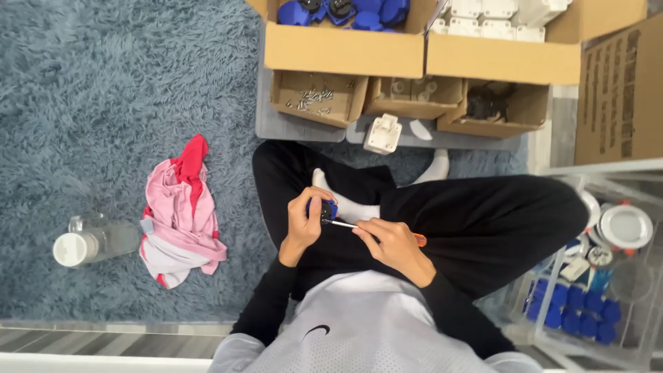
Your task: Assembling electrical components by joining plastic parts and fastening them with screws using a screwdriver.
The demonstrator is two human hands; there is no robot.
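Right hand closed on orange-handled screwdriver, tip at small blue part; left hand fingers grip that part over lap (legs crossed). Beyond: cardboard box of screws on grey rug

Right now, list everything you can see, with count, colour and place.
blue part: one, blue and black, in left hand over the lap
screwdriver: one, orange handle, in right hand, tip at the blue part
big boxes: two, cardboard, top; one with blue parts, one with white parts
small boxes: three, cardboard, below the big ones; left one holds screws
white part: one, on the mat by the small boxes
cloth: one, pink and red, on the rug
bottle: one, clear, white cap, lying on the rug at left
bin: one, clear, right, blue parts inside
left hand: one
right hand: one
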